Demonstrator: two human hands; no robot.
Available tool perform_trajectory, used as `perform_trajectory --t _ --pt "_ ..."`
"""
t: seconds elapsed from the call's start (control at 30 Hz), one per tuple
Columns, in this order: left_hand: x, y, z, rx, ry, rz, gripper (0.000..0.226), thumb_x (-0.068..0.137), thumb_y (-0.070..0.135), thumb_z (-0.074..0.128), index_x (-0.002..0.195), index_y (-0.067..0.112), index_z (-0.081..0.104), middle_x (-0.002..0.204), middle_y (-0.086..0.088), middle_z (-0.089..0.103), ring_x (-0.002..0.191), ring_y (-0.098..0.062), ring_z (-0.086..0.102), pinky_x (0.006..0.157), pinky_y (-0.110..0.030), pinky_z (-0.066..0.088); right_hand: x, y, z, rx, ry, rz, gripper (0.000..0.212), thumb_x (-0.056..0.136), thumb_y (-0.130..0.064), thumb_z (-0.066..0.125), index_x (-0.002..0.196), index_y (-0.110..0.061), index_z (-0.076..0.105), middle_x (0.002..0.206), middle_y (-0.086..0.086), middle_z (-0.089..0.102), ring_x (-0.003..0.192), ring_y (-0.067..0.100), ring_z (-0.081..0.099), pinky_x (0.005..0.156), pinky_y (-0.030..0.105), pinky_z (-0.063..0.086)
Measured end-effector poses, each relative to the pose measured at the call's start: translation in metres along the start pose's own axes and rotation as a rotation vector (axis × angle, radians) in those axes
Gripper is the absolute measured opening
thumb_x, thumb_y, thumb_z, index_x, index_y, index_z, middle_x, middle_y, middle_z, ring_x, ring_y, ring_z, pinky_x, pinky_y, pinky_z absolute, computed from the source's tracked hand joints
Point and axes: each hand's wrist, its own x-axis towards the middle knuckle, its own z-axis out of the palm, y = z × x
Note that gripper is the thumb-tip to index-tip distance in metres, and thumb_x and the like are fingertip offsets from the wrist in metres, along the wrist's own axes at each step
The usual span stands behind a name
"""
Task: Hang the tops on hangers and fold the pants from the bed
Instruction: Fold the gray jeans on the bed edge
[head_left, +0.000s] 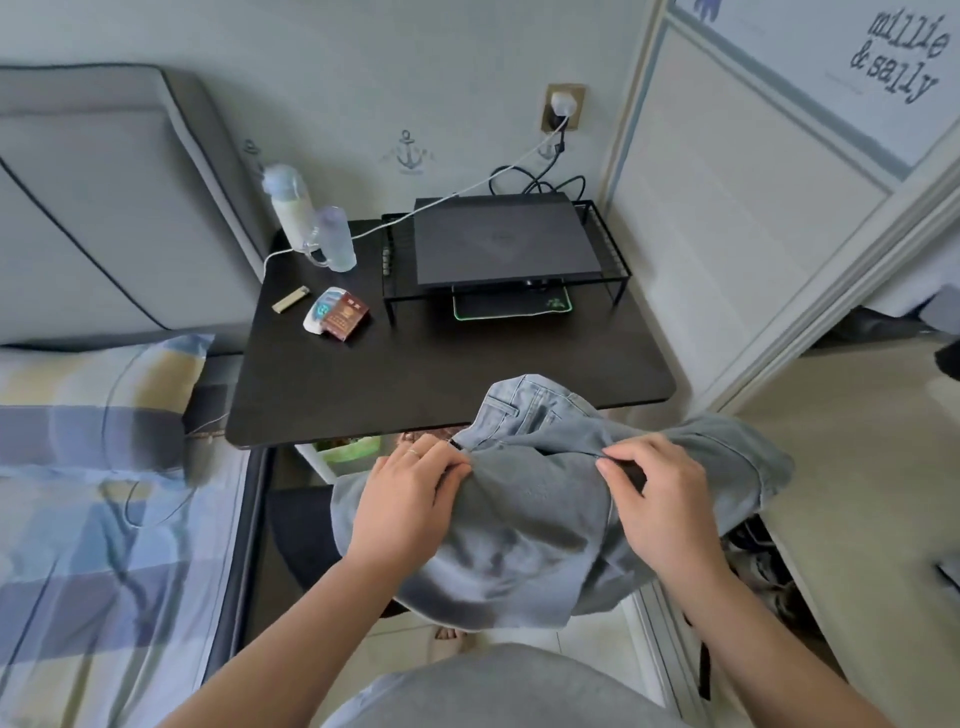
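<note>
Pants (519, 525) of pale blue denim hang bunched in mid-air just in front of the desk (441, 364). The waistband end rises over the desk's near edge and the rest sags below it toward the floor. The left hand (415, 488) and the right hand (660, 499) are held apart, each pinching a ridge of cloth along the top of the bundle, with fingers curled into the fabric.

The fold looks barely begun, since no leg lies flat yet. The grip is only a pinch on heavy denim, so I judge the cloth could slide out and drop to the floor in front of the desk. With the legs crumpled as they are, a fold made now would likely come out crooked. If the pants are spread on the desk, the waistband end could sweep toward the cigarette pack (345, 314) and lighter (291, 300) at its left side.

Farther back on the desk a closed laptop (504, 239) sits on a wire stand. A bottle (288, 205) and a clear mug (335, 239) occupy the back left corner. Left of the desk lies the bed (78, 519) with striped bedding, and right of it is a pale wardrobe door (727, 182).
</note>
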Motion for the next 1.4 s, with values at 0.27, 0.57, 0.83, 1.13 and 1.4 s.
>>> perform_trajectory --t 0.27,0.57,0.83,1.13,1.4 --pt "0.006 -0.004 -0.005 -0.017 -0.200 0.152 0.039 0.090 0.057 0.052 0.114 0.035 0.072 0.108 0.007 0.058 0.098 -0.021 0.057 0.086 -0.040 0.048 -0.006 -0.022 0.005 0.046 0.079 0.134 0.021 0.079 0.000 0.081 0.093 -0.005 0.066 0.090 0.006 0.061 0.079 0.022 0.059 0.074 0.037 0.052" --pt "-0.001 0.015 0.005 0.006 -0.087 0.120 0.010 0.096 0.030 0.064 0.090 0.023 0.067 0.100 0.007 0.057 0.088 -0.021 0.048 0.084 -0.043 0.045 -0.020 -0.012 -0.003 0.000 -0.060 0.291 0.021 0.098 -0.025 0.063 0.093 -0.005 0.059 0.084 0.006 0.062 0.080 0.026 0.057 0.071 0.037 0.045" --pt "-0.003 0.036 -0.016 0.016 -0.018 0.071 0.009 0.099 0.020 0.059 0.091 0.019 0.064 0.104 0.009 0.058 0.096 -0.021 0.049 0.086 -0.041 0.042 -0.007 -0.015 -0.031 0.165 -0.074 0.293 0.019 0.101 -0.022 0.057 0.086 -0.011 0.054 0.072 -0.010 0.054 0.069 0.011 0.049 0.062 0.028 0.025" --pt "-0.011 0.056 -0.092 -0.150 0.344 -0.091 0.015 0.102 0.016 0.050 0.090 0.024 0.048 0.083 0.018 0.053 0.083 -0.017 0.051 0.075 -0.035 0.039 0.035 -0.081 -0.088 0.358 -0.023 0.030 0.022 0.100 -0.024 0.058 0.078 -0.022 0.058 0.068 -0.011 0.060 0.065 -0.004 0.053 0.063 0.009 0.038" --pt "-0.026 0.064 -0.208 -0.138 0.723 -0.047 0.015 0.104 0.016 0.047 0.093 0.025 0.042 0.073 0.016 0.052 0.072 0.002 0.053 0.058 -0.014 0.036 0.060 -0.213 -0.107 0.759 -0.137 -0.166 0.026 0.096 -0.034 0.061 0.081 -0.014 0.064 0.067 -0.002 0.051 0.064 0.011 0.045 0.061 0.028 0.039"
